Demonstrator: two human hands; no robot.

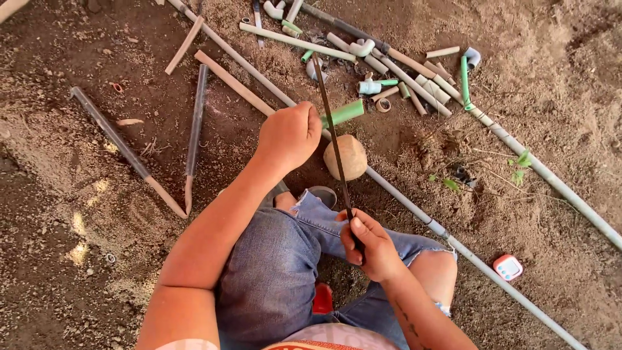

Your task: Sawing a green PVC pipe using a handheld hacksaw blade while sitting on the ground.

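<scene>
A dark, nearly black saw blade (332, 133) crosses a bright green pipe piece (343, 113) above a round tan stone (346, 157) on reddish-brown soil (65, 194). The jeans (278, 272) are faded blue denim, frayed pale at the torn knee, with a patch of red (322, 299) showing between the legs. A long grey pipe (505, 285) runs beside a small white timer (508, 266) edged in red-orange, its screen pale blue. Scattered offcuts (402, 78) are grey, beige and mint green; a curved tube (464, 81) is vivid green. Small weeds (520, 166) show fresh green.
</scene>
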